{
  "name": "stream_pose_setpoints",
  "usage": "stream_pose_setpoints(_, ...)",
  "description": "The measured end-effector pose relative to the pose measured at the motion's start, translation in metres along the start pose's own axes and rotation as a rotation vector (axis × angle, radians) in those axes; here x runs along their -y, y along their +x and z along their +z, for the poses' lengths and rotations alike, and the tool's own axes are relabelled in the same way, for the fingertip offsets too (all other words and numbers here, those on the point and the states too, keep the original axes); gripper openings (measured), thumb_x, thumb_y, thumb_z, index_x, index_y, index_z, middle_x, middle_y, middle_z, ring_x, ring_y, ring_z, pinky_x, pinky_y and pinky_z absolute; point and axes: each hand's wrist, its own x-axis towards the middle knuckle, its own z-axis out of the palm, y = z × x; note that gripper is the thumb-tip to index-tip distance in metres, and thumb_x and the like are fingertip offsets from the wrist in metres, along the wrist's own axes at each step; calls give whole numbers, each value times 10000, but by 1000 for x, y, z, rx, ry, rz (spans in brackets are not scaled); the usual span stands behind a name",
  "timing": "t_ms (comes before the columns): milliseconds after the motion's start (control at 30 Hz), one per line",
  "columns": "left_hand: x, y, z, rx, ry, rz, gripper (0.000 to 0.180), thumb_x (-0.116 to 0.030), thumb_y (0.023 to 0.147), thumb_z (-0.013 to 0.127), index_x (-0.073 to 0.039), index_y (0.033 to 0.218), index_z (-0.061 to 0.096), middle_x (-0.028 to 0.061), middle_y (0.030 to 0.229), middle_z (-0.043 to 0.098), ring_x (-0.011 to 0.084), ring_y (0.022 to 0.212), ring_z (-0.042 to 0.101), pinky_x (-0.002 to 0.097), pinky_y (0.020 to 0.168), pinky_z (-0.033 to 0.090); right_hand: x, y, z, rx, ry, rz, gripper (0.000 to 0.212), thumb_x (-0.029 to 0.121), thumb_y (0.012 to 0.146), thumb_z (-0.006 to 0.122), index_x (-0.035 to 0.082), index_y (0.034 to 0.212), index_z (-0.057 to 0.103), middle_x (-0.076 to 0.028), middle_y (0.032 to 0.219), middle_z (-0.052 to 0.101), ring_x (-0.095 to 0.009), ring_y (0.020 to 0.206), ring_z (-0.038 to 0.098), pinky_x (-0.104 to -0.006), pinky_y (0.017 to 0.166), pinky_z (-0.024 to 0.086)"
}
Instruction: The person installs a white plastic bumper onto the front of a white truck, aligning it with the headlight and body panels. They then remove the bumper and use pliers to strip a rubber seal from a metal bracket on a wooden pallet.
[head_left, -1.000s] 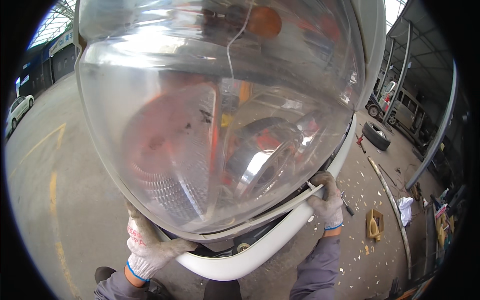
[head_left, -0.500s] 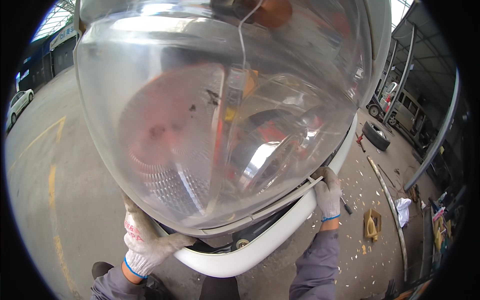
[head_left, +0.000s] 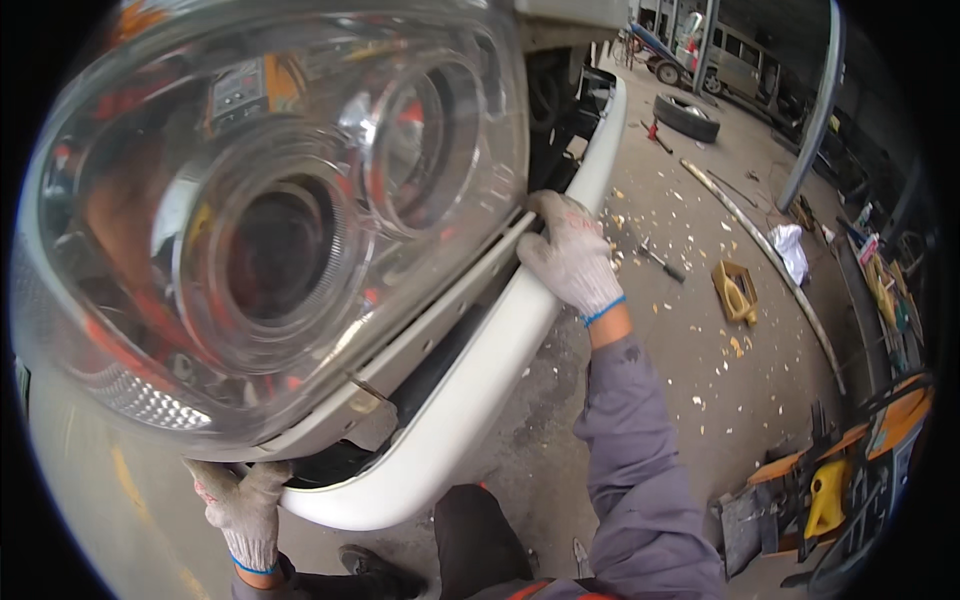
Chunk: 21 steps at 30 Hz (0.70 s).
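A large clear headlight unit [head_left: 270,220] fills the left and middle of the view, close to the camera, with round lenses inside it. Below it curves a white bumper [head_left: 480,390]. My left hand [head_left: 240,505], in a white work glove, grips the lower left edge of the headlight from underneath. My right hand [head_left: 570,255], also gloved, holds the headlight's right edge where it meets the bumper. A grey sleeve covers my right forearm.
A concrete floor [head_left: 700,350] strewn with small chips lies to the right. On it are a yellow tool [head_left: 737,290], a hand tool [head_left: 660,262], a long metal bar [head_left: 770,260] and a tyre [head_left: 687,117]. Orange and yellow equipment [head_left: 830,490] stands at lower right. A van [head_left: 735,60] is parked behind.
The headlight has tilted and shifted left, now showing its round inner lenses. My right hand has risen along its edge; my left hand stays under the lower left corner.
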Motion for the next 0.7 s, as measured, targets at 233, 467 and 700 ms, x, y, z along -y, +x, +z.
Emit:
stream_pose_setpoints(233,7,0,-1,69,73,122,927,-275,891,831,16,1612,326,194,1557,470,275,1398,469,407,1215,312,-6,-3,1,44,-55,56,465,268,842,624,26,1238,659,-238,1121,728,-417,1110,678,-498,993,533)
stream_pose_setpoints(467,16,0,-7,120,135,205,898,-456,996,718,-6,1635,277,178,1621,399,289,1475,393,413,1242,257,18,6,-16,243,-136,154,516,347,844,617,20,1243,636,-242,1105,724,-412,1097,683,-498,987,540)
stream_pose_setpoints(700,-4,-5,4,133,40,106,991,-320,830,849,4,1600,316,170,1516,511,260,1371,487,396,1167,373,7,-2,-7,99,-179,22,521,336,839,660,-7,1230,629,-252,1128,697,-429,1137,647,-511,1005,513)
